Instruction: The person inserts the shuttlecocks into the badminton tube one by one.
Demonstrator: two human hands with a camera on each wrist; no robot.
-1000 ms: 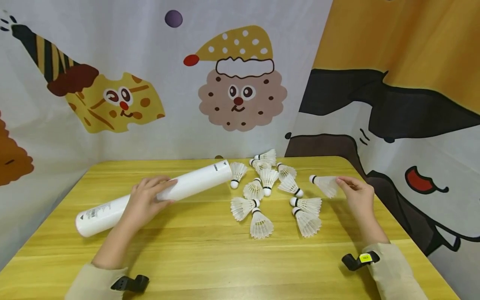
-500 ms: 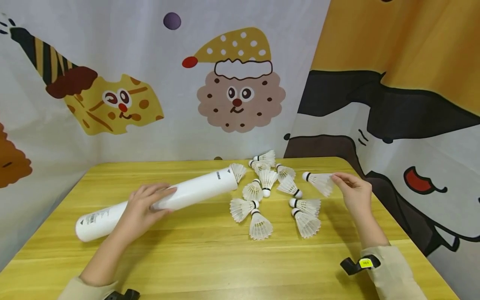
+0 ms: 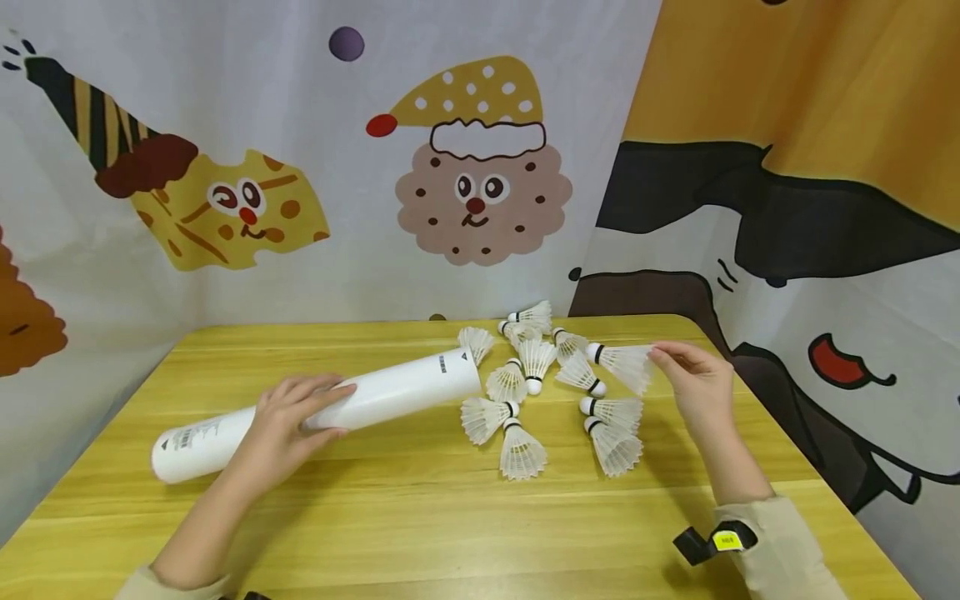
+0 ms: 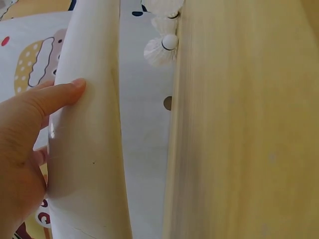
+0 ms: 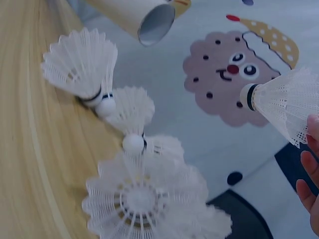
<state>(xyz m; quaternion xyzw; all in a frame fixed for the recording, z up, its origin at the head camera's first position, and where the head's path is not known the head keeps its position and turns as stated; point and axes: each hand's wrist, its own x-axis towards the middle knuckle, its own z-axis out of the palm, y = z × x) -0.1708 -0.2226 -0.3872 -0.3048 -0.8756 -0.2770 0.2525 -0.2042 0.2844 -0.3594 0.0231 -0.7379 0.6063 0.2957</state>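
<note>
My left hand grips a long white tube around its middle, the thumb and fingers curled over its sides. The tube slants, its right end raised toward the middle of the table. In the right wrist view that end of the tube is an uncapped round mouth. My right hand pinches a white shuttlecock by the edge of its skirt, cork pointing left toward the tube. The same shuttlecock shows in the right wrist view, held up in front of the curtain.
Several loose shuttlecocks lie in a cluster between my hands, and a pair sits nearer the right hand. One shuttlecock lies just behind the tube's raised end. A cartoon curtain hangs behind the wooden table.
My right hand has moved left with the shuttlecock. The tube's raised end has come slightly lower and to the right, still in my left hand.
</note>
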